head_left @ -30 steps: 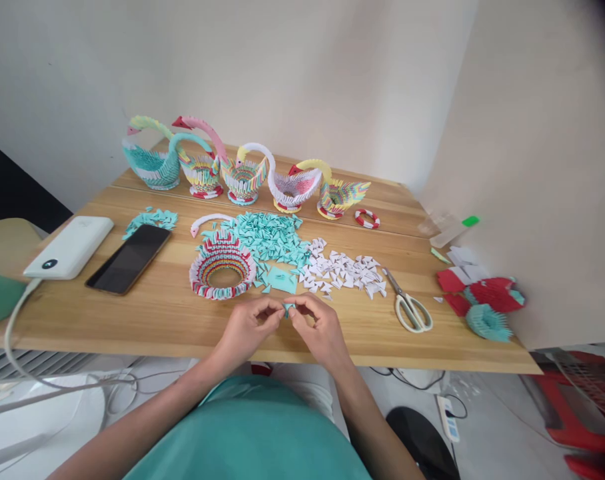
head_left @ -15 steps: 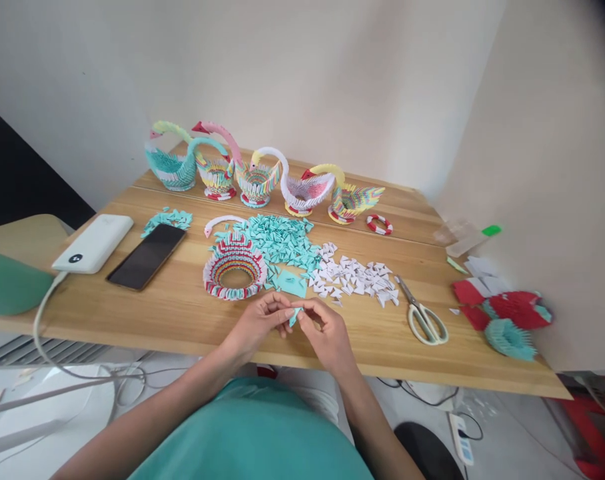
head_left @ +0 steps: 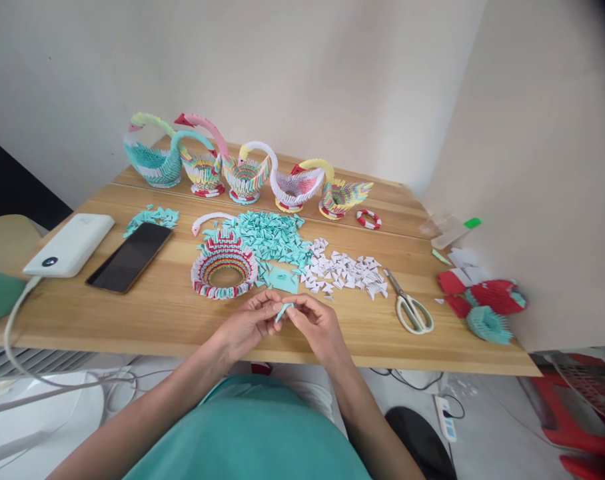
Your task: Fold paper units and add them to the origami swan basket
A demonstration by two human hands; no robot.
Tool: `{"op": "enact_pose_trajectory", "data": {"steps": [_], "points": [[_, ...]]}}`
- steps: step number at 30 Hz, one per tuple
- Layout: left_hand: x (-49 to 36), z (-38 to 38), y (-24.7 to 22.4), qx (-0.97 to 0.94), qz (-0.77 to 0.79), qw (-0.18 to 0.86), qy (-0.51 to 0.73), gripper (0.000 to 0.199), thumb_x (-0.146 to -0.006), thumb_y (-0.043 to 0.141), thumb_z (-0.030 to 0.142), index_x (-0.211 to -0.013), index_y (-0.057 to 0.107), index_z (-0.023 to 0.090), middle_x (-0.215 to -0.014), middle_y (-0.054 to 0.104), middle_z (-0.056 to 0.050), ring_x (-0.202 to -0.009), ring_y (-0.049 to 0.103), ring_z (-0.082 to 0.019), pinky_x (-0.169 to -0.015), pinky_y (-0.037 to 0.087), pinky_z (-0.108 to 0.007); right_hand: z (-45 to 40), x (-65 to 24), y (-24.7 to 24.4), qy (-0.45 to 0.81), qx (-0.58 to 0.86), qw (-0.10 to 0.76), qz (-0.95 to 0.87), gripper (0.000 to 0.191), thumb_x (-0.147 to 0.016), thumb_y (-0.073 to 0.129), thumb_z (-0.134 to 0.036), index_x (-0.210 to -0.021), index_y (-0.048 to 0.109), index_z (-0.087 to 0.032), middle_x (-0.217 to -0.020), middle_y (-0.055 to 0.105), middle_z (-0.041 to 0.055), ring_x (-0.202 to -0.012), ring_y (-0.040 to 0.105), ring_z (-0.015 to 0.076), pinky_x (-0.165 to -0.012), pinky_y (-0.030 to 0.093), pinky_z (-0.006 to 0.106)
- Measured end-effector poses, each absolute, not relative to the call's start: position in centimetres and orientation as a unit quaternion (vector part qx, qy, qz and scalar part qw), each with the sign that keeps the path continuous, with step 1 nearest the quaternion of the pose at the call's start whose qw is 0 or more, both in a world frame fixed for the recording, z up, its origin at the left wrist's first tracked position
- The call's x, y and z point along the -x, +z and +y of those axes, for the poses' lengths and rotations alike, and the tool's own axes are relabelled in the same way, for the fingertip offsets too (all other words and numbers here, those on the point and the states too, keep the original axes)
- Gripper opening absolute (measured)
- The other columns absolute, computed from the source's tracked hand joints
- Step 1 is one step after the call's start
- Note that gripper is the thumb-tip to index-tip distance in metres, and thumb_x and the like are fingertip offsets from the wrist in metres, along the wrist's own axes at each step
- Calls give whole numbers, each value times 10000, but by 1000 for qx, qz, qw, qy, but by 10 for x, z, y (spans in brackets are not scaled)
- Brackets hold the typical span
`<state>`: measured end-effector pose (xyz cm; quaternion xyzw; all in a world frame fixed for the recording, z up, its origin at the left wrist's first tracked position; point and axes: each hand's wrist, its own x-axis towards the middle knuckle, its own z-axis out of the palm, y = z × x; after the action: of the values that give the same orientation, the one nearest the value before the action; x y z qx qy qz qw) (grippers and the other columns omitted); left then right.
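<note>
Both hands meet over the table's front part, pinching one small teal paper piece (head_left: 283, 311) between them. My left hand (head_left: 252, 323) grips it from the left, and my right hand (head_left: 316, 327) has its fingers closed on the other side. Just beyond them lies a flat teal paper sheet (head_left: 284, 280). Left of that sits a round paper basket (head_left: 224, 267) in red, white and several other colours. Behind it spreads a heap of folded teal paper pieces (head_left: 272, 235), with white folded pieces (head_left: 350, 270) to its right.
Paper swans (head_left: 295, 187) stand in a row at the back, near a red-and-white ring (head_left: 369, 219). Scissors (head_left: 410, 307) lie at right, beside a red and teal paper bundle (head_left: 497, 297). A phone (head_left: 130, 258) and a cabled white power bank (head_left: 71, 245) lie at left.
The view has shifted, so the table things appear further left. Both hands still hold the teal paper piece, which now looks narrower and turned at a different angle.
</note>
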<state>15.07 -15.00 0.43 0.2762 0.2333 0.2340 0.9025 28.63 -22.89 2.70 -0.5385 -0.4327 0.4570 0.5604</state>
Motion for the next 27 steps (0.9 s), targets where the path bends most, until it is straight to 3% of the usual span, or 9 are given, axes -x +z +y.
{"op": "enact_pose_trajectory", "data": {"steps": [17,27], "points": [[-150,-149,3,-257,231,911,225,330,-635,872,272,-790,608,147,-639,593,47,-505,567,-50,-465,415,-136,-230,-288,27,449,549,553,-437,169,-845,666,-339,-947,698,-208,-736,719,8,-696,689,164,-711,551,293],[-150,-151,4,-380,244,851,268,307,-697,817,341,-796,598,149,-622,588,35,-545,555,-76,-500,413,-175,-231,-290,21,407,579,543,-452,155,-856,645,-323,-942,701,-207,-755,711,19,-696,662,164,-699,531,295]]}}
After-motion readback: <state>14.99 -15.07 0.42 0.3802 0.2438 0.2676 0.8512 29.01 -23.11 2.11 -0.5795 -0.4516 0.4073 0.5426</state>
